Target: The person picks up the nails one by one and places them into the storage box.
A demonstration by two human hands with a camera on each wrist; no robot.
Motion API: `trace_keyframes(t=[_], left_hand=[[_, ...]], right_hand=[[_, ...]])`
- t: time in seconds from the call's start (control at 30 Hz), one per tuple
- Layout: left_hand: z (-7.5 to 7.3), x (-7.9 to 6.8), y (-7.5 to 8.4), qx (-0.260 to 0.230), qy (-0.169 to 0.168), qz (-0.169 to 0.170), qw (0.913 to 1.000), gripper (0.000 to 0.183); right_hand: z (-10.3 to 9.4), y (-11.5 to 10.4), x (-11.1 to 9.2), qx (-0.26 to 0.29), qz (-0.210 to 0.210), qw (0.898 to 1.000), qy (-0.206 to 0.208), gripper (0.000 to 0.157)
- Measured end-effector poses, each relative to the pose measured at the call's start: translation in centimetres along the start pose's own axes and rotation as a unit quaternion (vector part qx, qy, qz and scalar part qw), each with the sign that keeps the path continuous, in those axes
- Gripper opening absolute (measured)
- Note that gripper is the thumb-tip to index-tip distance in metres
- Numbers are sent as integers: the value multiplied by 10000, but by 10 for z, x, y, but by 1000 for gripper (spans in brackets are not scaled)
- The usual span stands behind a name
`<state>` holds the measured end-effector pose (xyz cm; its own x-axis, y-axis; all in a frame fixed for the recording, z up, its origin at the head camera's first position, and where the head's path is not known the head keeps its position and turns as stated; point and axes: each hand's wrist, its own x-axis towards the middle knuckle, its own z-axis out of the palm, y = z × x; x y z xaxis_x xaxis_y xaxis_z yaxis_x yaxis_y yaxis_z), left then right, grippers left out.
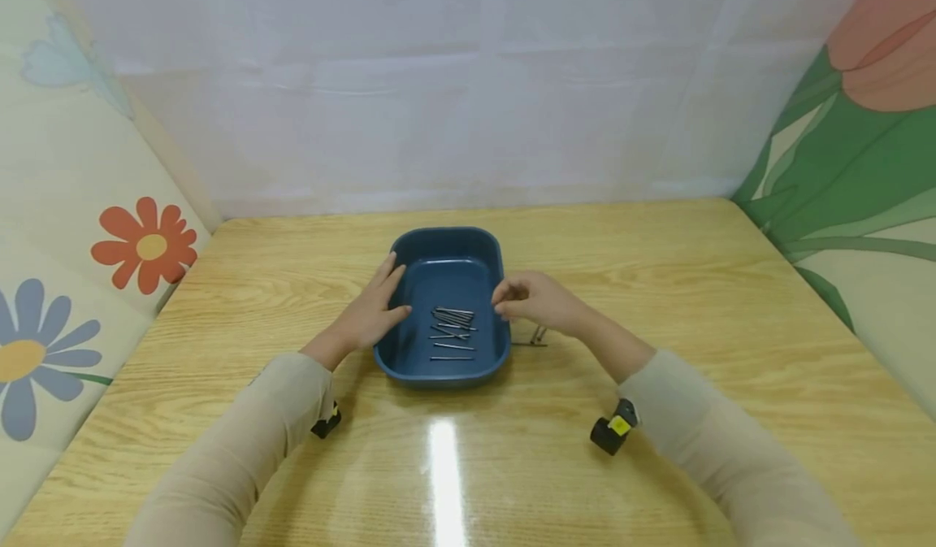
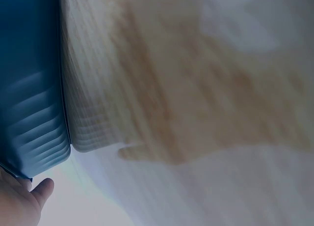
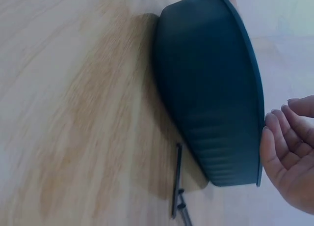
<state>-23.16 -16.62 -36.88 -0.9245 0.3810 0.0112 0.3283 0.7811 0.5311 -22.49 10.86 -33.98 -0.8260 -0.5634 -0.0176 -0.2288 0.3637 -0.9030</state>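
Observation:
A blue rectangular bin point(image 1: 449, 380) stands on the wooden table, with several dark metal nails point(image 1: 453, 358) lying inside it. My left hand point(image 1: 369, 311) rests against the bin's left rim, fingers spread and thumb reaching inside. In the left wrist view only part of that hand point(image 2: 22, 199) shows beside the bin point(image 2: 34, 103). My right hand point(image 1: 544, 299) is at the right rim, its fingers loosely curved. The right wrist view shows no object in this hand point(image 3: 294, 152), close to the bin's rim point(image 3: 261, 132). A few loose nails point(image 3: 177, 182) lie on the table below it.
The wooden table point(image 1: 702, 287) extends around the bin, with a white cloth point(image 1: 468, 108) behind. Flower-printed panels point(image 1: 51, 206) flank both sides. A wrist camera point(image 1: 613, 431) hangs at the right sleeve, another camera point(image 1: 327, 421) at the left.

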Motion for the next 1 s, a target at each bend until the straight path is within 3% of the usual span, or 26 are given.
trace_keyframes(t=[0.57,1.0], left_hand=[[0,0,-1,-11,31,-8,10000,65],[0,1,-1,32,4,-72,10000,65]], right_hand=[[-13,21,-12,-118,138,9998,68,16],[-22,33,-15,-688,78,9976,-2,14]])
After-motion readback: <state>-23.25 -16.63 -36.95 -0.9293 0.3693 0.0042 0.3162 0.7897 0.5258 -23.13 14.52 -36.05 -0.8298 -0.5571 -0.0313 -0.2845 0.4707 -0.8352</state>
